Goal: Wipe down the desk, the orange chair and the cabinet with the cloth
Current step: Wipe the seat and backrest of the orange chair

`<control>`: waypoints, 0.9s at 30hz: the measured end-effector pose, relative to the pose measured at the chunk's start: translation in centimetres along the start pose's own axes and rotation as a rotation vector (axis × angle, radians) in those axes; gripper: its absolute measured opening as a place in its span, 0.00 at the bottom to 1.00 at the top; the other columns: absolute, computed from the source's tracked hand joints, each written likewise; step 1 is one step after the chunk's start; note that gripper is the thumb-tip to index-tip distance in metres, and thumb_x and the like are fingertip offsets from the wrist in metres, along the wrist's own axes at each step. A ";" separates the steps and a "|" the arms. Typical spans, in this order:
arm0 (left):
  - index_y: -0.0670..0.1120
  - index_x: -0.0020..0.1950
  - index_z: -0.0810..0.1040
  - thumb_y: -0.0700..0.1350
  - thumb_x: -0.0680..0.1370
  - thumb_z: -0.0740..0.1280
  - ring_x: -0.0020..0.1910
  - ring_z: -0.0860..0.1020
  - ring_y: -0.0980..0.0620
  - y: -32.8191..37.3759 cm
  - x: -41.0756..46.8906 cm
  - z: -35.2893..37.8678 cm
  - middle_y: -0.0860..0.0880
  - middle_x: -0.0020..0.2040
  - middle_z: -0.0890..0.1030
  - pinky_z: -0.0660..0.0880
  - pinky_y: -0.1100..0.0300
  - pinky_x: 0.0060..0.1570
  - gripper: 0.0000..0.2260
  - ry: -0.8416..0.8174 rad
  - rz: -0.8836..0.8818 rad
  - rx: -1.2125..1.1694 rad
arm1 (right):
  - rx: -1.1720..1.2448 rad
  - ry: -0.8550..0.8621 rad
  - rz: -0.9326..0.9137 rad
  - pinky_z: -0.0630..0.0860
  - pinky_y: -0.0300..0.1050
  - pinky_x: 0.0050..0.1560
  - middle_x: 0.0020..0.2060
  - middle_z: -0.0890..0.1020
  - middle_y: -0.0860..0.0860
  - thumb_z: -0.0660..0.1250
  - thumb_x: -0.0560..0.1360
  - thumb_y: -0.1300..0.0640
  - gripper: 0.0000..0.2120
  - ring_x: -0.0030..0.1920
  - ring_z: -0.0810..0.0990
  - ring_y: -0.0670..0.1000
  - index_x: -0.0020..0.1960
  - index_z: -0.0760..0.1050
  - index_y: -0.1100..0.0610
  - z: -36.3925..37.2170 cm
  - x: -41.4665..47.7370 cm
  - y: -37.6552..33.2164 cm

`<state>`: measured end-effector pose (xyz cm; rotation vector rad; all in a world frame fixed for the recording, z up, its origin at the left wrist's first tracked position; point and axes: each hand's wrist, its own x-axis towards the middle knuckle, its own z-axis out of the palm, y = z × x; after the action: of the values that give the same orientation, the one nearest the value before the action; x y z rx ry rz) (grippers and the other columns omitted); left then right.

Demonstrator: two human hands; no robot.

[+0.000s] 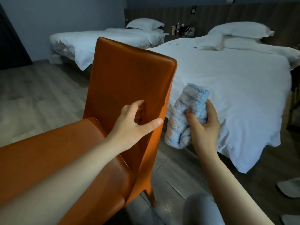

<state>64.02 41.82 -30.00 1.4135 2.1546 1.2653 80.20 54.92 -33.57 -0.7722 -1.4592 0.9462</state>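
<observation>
The orange chair [129, 75] stands in front of me, its tall backrest upright and its seat reaching toward the lower left. My left hand [134, 122] rests on the lower part of the backrest, fingers spread, thumb along the right edge. My right hand [204, 125] holds a bunched light blue cloth [186, 114] just to the right of the chair's edge, apart from it. The desk and the cabinet are out of view.
A white-sheeted bed [235, 88] lies close on the right behind the cloth. A second bed [103, 41] stands further back left, a nightstand with bottles [181, 30] between them. Slippers [289, 187] lie on the wood floor [32, 95] at the lower right.
</observation>
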 end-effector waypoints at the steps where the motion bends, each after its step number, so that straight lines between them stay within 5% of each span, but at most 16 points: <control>1: 0.58 0.72 0.63 0.73 0.61 0.67 0.61 0.73 0.56 -0.2 0.1 0.0 0.54 0.66 0.67 0.73 0.61 0.58 0.43 0.004 -0.010 -0.004 | 0.026 -0.018 -0.008 0.77 0.57 0.59 0.59 0.79 0.46 0.70 0.73 0.51 0.24 0.60 0.79 0.49 0.68 0.71 0.48 0.2 0.7 0.2; 5: 0.63 0.71 0.63 0.72 0.62 0.66 0.64 0.72 0.59 -0.1 -0.4 0.4 0.59 0.67 0.68 0.74 0.56 0.61 0.39 0.020 -0.060 -0.034 | 0.111 -0.121 -0.020 0.78 0.57 0.58 0.59 0.80 0.48 0.70 0.74 0.54 0.23 0.59 0.79 0.48 0.68 0.72 0.52 1.3 2.8 1.0; 8: 0.66 0.71 0.63 0.70 0.64 0.67 0.63 0.71 0.66 0.7 -0.9 0.7 0.63 0.67 0.69 0.73 0.64 0.59 0.36 0.045 -0.110 -0.059 | 0.132 -0.214 -0.004 0.78 0.56 0.58 0.59 0.80 0.47 0.70 0.74 0.53 0.24 0.59 0.79 0.48 0.68 0.72 0.52 2.0 4.1 1.9; 13: 0.67 0.64 0.66 0.60 0.68 0.72 0.54 0.72 0.76 3.4 -1.6 2.4 0.67 0.59 0.74 0.71 0.79 0.45 0.27 0.158 -0.220 -0.116 | 0.294 -0.391 0.010 0.77 0.34 0.50 0.53 0.81 0.45 0.69 0.76 0.63 0.19 0.52 0.81 0.41 0.66 0.73 0.57 1.8 7.3 2.3; 19: 0.55 0.64 0.76 0.56 0.70 0.71 0.55 0.79 0.60 7.5 -2.4 4.5 0.58 0.56 0.81 0.77 0.60 0.52 0.22 0.490 -0.246 -0.003 | 0.524 -0.599 0.018 0.78 0.36 0.49 0.52 0.82 0.49 0.68 0.77 0.63 0.14 0.51 0.82 0.44 0.62 0.75 0.56 0.8 9.9 1.0; 23: 0.50 0.54 0.82 0.51 0.73 0.71 0.47 0.83 0.49 10.3 -2.7 5.9 0.48 0.47 0.84 0.80 0.49 0.52 0.12 0.680 -0.197 0.026 | 0.613 -0.670 -0.008 0.78 0.46 0.59 0.58 0.81 0.50 0.69 0.77 0.58 0.19 0.58 0.80 0.47 0.67 0.72 0.56 1.0 11.0 -0.8; 27: 0.51 0.49 0.83 0.46 0.73 0.71 0.45 0.81 0.52 10.5 -3.1 7.6 0.50 0.42 0.83 0.79 0.55 0.51 0.06 0.831 -0.202 0.175 | 0.633 -0.687 -0.076 0.76 0.39 0.60 0.60 0.80 0.50 0.69 0.75 0.52 0.24 0.58 0.79 0.44 0.69 0.71 0.57 2.0 10.8 -1.5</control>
<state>76.67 44.60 -26.96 0.7277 2.8856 1.8310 77.18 63.51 -27.30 0.0982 -1.5939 1.5986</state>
